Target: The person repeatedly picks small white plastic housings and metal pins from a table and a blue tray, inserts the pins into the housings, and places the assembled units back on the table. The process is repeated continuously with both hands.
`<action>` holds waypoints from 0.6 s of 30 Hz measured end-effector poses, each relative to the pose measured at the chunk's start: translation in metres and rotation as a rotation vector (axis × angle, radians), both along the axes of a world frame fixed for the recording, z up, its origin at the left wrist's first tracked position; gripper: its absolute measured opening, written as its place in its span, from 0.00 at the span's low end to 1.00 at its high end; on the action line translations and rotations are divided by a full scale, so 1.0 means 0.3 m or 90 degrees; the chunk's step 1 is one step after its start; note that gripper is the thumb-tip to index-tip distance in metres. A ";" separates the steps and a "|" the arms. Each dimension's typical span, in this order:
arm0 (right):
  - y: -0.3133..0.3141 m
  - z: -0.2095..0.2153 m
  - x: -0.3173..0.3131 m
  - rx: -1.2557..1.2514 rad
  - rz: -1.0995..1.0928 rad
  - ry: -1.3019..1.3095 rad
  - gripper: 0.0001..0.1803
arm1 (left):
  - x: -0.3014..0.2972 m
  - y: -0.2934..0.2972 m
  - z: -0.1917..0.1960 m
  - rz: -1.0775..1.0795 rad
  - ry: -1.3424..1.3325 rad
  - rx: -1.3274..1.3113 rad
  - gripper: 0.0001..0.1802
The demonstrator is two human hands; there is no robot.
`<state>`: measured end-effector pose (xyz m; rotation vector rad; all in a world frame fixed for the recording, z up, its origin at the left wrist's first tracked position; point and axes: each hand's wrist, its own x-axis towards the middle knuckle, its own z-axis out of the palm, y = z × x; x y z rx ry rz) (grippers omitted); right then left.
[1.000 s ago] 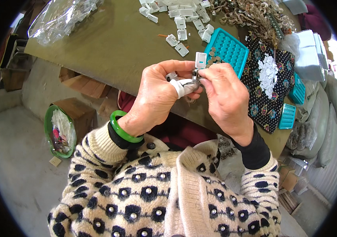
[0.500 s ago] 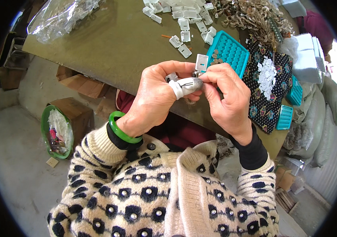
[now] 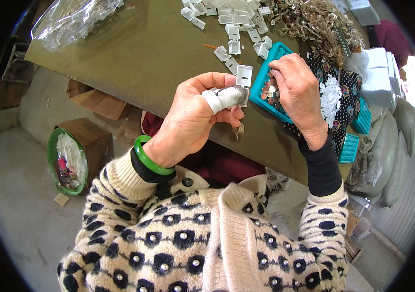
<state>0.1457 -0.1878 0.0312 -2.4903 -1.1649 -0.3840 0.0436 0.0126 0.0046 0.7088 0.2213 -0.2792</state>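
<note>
Item: my left hand [image 3: 188, 104], now unassisted, grips one open white case [image 3: 244, 75] left of the turquoise tray [image 3: 269, 108]; my right hand [image 3: 301, 87], shifted to the tray's small discs [image 3: 268, 90], bunched, grasp untellable.

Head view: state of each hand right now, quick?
Left hand: closed, holding a white case.
Right hand: at the teal tray; grip cannot be told.

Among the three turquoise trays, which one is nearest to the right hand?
The large tray with small round discs, beneath the right hand; the two smaller trays lie farther right, beyond the patterned cloth.
</note>
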 end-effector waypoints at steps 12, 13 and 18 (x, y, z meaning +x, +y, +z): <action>-0.002 0.028 -0.022 0.089 -0.049 0.119 0.05 | 0.000 -0.005 -0.004 0.004 0.001 -0.029 0.15; 0.002 0.038 -0.038 0.122 -0.052 0.128 0.05 | 0.000 -0.006 -0.001 0.003 -0.001 -0.028 0.16; 0.035 0.075 -0.159 0.353 -0.067 0.501 0.04 | -0.006 -0.018 0.012 -0.006 0.009 -0.020 0.17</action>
